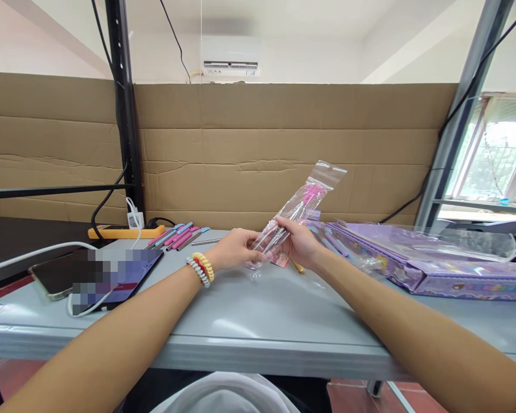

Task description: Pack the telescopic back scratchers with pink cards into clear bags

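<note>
Both hands hold a clear plastic zip bag (290, 209), tilted up to the right above the grey table. Pink items show inside it, brightest near the top; their exact kind is hard to make out. My left hand (237, 248) pinches the lower end and wears beaded bracelets (201, 269) at the wrist. Higher up, my right hand (298, 242) grips the bag's side with the thumb across its front. Under the hands lie a small red-and-white tag (280, 260) and a yellow-tipped item (298, 266). Several pink and blue pens (178, 235) lie at the back left.
A purple box (456, 278) with clear plastic on top occupies the right side, beside bagged purple items (333, 240). On the left are a phone (62, 274), a tablet (131, 275), white cables and a yellow power strip (124, 232). A cardboard wall (275, 143) stands behind.
</note>
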Demonstrator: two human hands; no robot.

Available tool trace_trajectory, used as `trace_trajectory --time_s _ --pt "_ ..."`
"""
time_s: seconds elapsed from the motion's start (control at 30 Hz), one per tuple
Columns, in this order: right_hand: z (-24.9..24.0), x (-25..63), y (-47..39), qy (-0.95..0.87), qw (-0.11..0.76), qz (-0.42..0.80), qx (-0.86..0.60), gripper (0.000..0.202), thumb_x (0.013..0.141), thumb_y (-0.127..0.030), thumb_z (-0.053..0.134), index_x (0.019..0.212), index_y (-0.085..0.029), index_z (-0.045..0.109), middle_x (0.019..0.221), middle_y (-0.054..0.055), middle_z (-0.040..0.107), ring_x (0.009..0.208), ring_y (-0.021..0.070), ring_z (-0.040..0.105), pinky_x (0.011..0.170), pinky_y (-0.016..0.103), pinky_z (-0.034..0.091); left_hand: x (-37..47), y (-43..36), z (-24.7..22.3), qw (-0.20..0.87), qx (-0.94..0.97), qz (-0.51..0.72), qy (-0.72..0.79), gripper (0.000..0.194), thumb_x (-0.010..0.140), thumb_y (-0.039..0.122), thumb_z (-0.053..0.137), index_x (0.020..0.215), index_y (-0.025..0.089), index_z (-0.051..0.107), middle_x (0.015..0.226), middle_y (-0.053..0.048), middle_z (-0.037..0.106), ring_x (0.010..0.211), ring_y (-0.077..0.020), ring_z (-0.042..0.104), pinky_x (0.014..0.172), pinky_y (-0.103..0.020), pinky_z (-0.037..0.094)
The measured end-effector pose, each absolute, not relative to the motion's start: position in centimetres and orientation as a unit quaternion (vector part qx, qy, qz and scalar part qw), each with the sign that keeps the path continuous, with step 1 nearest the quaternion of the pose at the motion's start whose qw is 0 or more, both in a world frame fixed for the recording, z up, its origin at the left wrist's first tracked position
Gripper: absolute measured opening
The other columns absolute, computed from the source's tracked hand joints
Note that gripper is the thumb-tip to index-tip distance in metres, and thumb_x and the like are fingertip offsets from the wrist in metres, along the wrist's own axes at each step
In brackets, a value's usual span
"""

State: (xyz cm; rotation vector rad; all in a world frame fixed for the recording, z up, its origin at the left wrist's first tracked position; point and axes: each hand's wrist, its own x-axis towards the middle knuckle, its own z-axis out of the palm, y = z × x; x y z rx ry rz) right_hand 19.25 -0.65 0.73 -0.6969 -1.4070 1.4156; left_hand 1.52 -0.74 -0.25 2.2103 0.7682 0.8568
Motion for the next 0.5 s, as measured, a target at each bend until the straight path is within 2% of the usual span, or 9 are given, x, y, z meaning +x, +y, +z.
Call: trace_trajectory --time_s 0.07,0.13,0.2,0.27,0.3,0.37,0.43,0.5 --pt "0.71 19.04 -0.85 -0.579 0.488 0.588 -0.285 0.032 0.088 -0.031 0.037 0.071 -0.012 0.057 0.065 0.009 0.065 0.042 0.016 0.055 0.039 0.029 0.045 1.58 -0.85 -0.3 0.276 0.841 0.346 0.311 0.027 0.066 0.029 0.066 0.089 0.015 0.063 0.071 0.0 0.061 0.063 -0.012 0.055 0.056 -0.022 0.044" --pt "0.82 19.0 -1.01 -0.574 0.492 0.587 -0.289 0.031 0.088 -0.029 0.036 0.071 -0.012 0.057 0.063 0.008 0.065 0.04 0.0155 0.054 0.037 0.028 0.044 1.65 -1.1 -0.22 0.213 0.837 0.377 0.335 0.043 0.063 0.029 0.07 0.103 0.016 0.059 0.071 0.001 0.062 0.062 -0.0118 0.055 0.056 -0.022 0.043" --pt "0.94 19.08 -1.09 -0.575 0.484 0.584 -0.308 0.032 0.088 -0.03 0.036 0.07 -0.012 0.055 0.059 0.009 0.064 0.038 0.0154 0.053 0.035 0.027 0.043 1.71 -1.4 -0.09 0.164 0.84 0.392 0.337 0.063 0.063 0.028 0.071 0.121 0.02 0.048 0.071 0.003 0.062 0.059 -0.0104 0.053 0.057 -0.021 0.042" --pt "0.93 19.24 -1.04 -0.588 0.463 0.574 -0.331 0.032 0.087 -0.033 0.038 0.069 -0.013 0.055 0.054 0.009 0.062 0.036 0.0152 0.052 0.033 0.026 0.042 1.74 -1.62 0.01 0.147 0.854 0.385 0.316 0.071 0.068 0.023 0.065 0.133 0.023 0.037 0.069 0.005 0.06 0.056 -0.0084 0.05 0.056 -0.02 0.041" --pt "0.87 19.33 -0.96 -0.597 0.459 0.564 -0.34 0.031 0.086 -0.034 0.041 0.068 -0.013 0.054 0.051 0.008 0.061 0.035 0.0149 0.051 0.033 0.025 0.042 1.74 -1.67 0.02 0.145 0.861 0.381 0.303 0.069 0.07 0.02 0.061 0.135 0.024 0.036 0.067 0.006 0.059 0.055 -0.0077 0.048 0.055 -0.019 0.04" --pt "0.67 19.48 -0.71 -0.612 0.466 0.537 -0.346 0.03 0.083 -0.037 0.046 0.065 -0.014 0.055 0.046 0.006 0.059 0.033 0.0141 0.049 0.032 0.024 0.042 1.74 -1.65 0.0 0.144 0.869 0.376 0.287 0.059 0.073 0.016 0.055 0.13 0.023 0.045 0.062 0.007 0.055 0.053 -0.0068 0.044 0.054 -0.019 0.037" --pt "0.48 19.56 -0.45 -0.623 0.477 0.512 -0.348 0.031 0.08 -0.038 0.051 0.061 -0.015 0.055 0.044 0.005 0.056 0.032 0.0135 0.048 0.032 0.024 0.041 1.74 -1.52 -0.06 0.161 0.871 0.371 0.281 0.043 0.072 0.018 0.056 0.115 0.02 0.061 0.058 0.006 0.052 0.052 -0.0067 0.041 0.053 -0.019 0.035" --pt "0.38 19.58 -0.28 -0.627 0.483 0.501 -0.35 0.031 0.078 -0.039 0.054 0.057 -0.016 0.054 0.042 0.003 0.054 0.032 0.0129 0.047 0.031 0.024 0.041 1.76 -1.39 -0.11 0.203 0.871 0.354 0.274 0.032 0.071 0.023 0.06 0.101 0.017 0.069 0.06 0.003 0.054 0.054 -0.0075 0.042 0.053 -0.02 0.036"
